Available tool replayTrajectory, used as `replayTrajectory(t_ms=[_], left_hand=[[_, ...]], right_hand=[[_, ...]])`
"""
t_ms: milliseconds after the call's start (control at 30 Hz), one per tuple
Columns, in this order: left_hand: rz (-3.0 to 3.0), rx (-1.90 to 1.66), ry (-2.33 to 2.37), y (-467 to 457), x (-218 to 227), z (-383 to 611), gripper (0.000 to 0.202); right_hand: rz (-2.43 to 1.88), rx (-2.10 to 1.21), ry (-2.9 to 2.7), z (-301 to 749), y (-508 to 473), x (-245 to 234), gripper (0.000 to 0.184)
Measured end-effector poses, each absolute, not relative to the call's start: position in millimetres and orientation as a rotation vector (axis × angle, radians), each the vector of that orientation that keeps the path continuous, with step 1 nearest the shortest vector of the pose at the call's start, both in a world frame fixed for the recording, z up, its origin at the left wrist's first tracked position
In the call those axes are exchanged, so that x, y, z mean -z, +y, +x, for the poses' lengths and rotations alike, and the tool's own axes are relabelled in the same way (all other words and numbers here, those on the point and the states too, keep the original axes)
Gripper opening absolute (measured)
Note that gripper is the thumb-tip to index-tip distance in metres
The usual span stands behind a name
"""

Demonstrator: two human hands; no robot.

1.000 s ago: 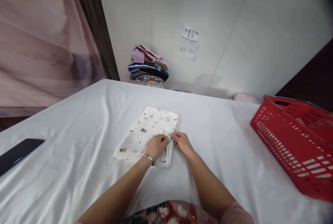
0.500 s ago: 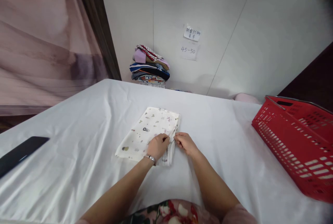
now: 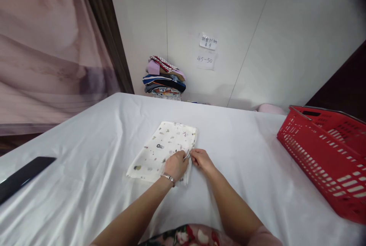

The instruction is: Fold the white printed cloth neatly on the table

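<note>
A folded white cloth point(image 3: 160, 150) with small printed motifs lies on the white-covered table, its layers showing along the right edge. My left hand point(image 3: 175, 165), with a bracelet at the wrist, rests over the right part of the cloth, its fingertips pinching the layered edge. Close beside it, my right hand point(image 3: 201, 159) is closed on the same edge from the right, thumb and forefinger together. The bits of fabric between the two sets of fingertips are partly hidden.
A red plastic basket point(image 3: 323, 158) stands at the right. A dark flat device point(image 3: 25, 175) lies at the left. Behind the table's far edge, a stack of folded textiles point(image 3: 165, 78) leans near the wall, below paper notes point(image 3: 206, 60). A pink curtain point(image 3: 51, 48) hangs at left.
The head view has tilted slightly upward. My left hand has shifted a little right along the cloth's edge, closer to my right hand; both still pinch it.
</note>
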State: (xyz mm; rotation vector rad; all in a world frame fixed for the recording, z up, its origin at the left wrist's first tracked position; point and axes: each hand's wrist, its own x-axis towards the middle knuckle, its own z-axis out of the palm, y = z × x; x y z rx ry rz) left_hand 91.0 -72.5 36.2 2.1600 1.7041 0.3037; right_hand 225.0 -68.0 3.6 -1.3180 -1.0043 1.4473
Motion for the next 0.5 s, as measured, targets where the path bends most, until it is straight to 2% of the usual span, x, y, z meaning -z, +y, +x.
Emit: replayTrajectory(t_ms=[267,500], left_hand=[[2.227,-0.363,1.674,-75,-32,93,0.012],[2.244,-0.345,1.674,-76,-34,94,0.015]], right_hand=[[-1.301,-1.385,-0.984,225,-67,-2,0.017],[-1.343,-1.41,-0.978,228,-61,-11,0.033]])
